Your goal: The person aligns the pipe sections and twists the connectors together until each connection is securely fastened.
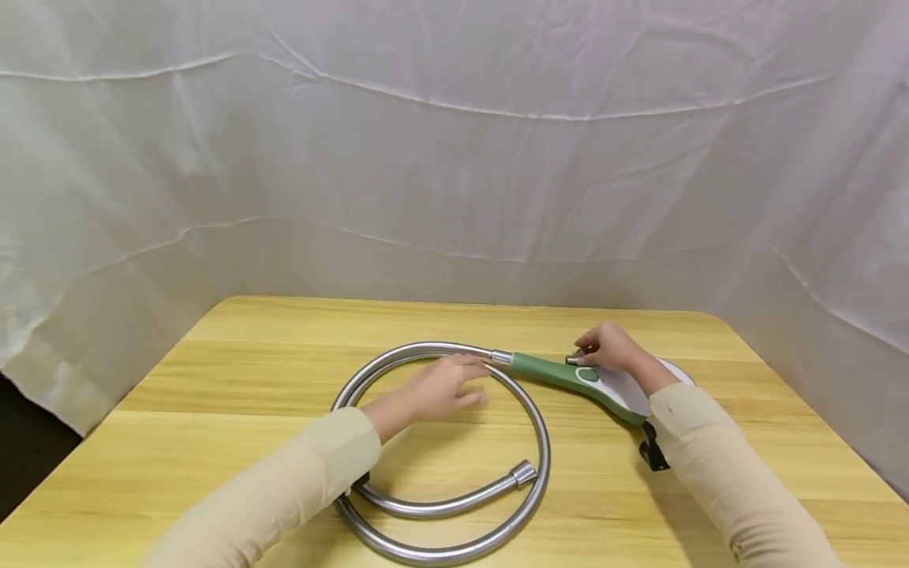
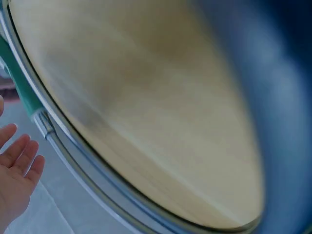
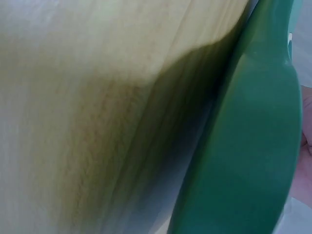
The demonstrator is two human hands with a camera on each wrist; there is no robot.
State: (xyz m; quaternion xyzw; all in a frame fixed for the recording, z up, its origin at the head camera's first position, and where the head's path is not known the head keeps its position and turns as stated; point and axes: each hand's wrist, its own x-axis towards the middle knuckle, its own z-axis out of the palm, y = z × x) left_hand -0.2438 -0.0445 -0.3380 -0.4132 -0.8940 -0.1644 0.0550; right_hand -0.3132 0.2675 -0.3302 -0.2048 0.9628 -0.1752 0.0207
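Just beneath the relaxed left hand (image 1: 442, 390) lies a hose (image 1: 544, 454); the right hand (image 1: 613, 347) pinches a fitting (image 1: 572, 360).

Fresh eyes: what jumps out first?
The silver hose, coiled mid-frame on the wooden table, the left hand over it. Then the green-and-white shower head to its right, joined to the hose. At its far edge, the right hand pinches a small metal piece.

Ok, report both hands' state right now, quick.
Left hand: open, holding nothing.
Right hand: closed, fingers pinching a small metal piece.
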